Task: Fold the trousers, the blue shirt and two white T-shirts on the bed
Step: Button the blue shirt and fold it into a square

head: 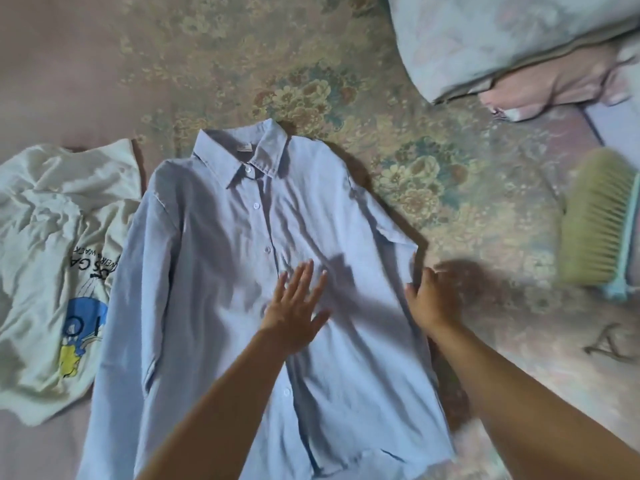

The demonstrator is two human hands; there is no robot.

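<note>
The blue shirt [221, 271] lies buttoned and face up in the middle of the bed, collar pointing away from me. Its left sleeve runs down along its side; the right sleeve looks tucked under the body. My left hand [294, 306] rests flat on the shirt's front with fingers spread. My right hand [433, 299] is at the shirt's right edge, fingers curled against the fabric there. A crumpled white T-shirt [45, 254] with a blue and yellow cartoon print lies to the left, partly under the shirt's sleeve. No trousers are in view.
The bed carries a floral cover [311, 64]. A pale pillow [502, 39] and a pink cloth [540, 91] lie at the top right. A brush [599, 220] with light bristles and a pale blue handle lies at the right edge.
</note>
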